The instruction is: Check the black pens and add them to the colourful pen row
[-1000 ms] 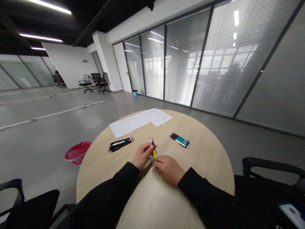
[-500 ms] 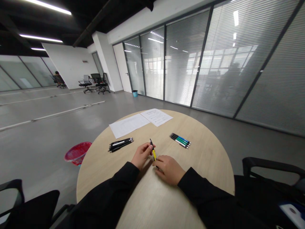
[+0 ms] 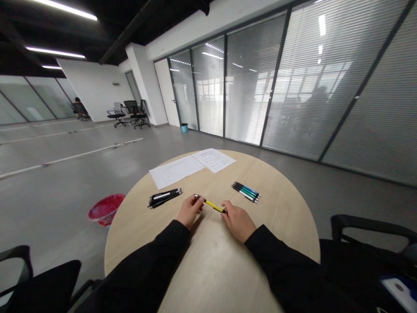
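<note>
A yellow pen point(image 3: 213, 205) with a black grip and silver tip lies slantwise between my two hands, over the middle of the round table. My left hand point(image 3: 190, 210) pinches its black grip near the tip, which points to the upper left. At the other end, the fingers of my right hand point(image 3: 238, 221) close on the dark button end. Farther left lies a bundle of black pens point(image 3: 165, 198), one of them with a white part. To the right, several blue, green and white pens point(image 3: 246, 191) lie side by side.
Two printed sheets, a left one point(image 3: 176, 171) and a right one point(image 3: 215, 160), lie at the far side of the wooden table point(image 3: 276, 217). A red basket point(image 3: 106, 209) stands on the floor at left. Black chairs point(image 3: 368, 243) flank the table.
The yellow pen has swung from nearly upright in the view to a slant toward the right. My right hand has moved right and slightly up; my left has shifted a little left.
</note>
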`<act>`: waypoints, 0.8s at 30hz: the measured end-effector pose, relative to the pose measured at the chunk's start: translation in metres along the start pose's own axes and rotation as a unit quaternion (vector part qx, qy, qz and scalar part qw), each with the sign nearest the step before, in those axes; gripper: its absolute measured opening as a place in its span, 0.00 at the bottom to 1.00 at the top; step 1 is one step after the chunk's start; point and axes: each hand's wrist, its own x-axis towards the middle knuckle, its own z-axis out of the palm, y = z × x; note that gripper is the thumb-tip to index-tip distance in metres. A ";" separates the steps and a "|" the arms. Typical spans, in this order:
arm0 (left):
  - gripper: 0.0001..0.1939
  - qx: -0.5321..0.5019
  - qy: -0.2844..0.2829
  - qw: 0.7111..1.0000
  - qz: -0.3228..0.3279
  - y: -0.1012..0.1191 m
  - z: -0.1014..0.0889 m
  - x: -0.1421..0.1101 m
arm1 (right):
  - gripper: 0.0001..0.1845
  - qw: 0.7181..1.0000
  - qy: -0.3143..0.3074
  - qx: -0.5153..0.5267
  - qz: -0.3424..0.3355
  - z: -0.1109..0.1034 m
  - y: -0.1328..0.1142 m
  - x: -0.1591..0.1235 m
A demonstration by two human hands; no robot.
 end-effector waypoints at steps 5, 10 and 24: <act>0.19 0.000 -0.004 1.000 -0.007 0.000 0.000 0.000 | 0.04 0.999 0.007 -0.042 0.021 -0.003 0.010 0.003; 0.17 0.001 -0.006 1.000 -0.001 -0.002 -0.001 0.000 | 0.00 0.997 0.030 -0.068 0.023 -0.008 0.024 0.005; 0.16 0.024 -0.037 0.999 -0.001 -0.004 -0.004 0.001 | 0.06 0.979 0.028 -0.131 0.153 -0.027 0.068 0.007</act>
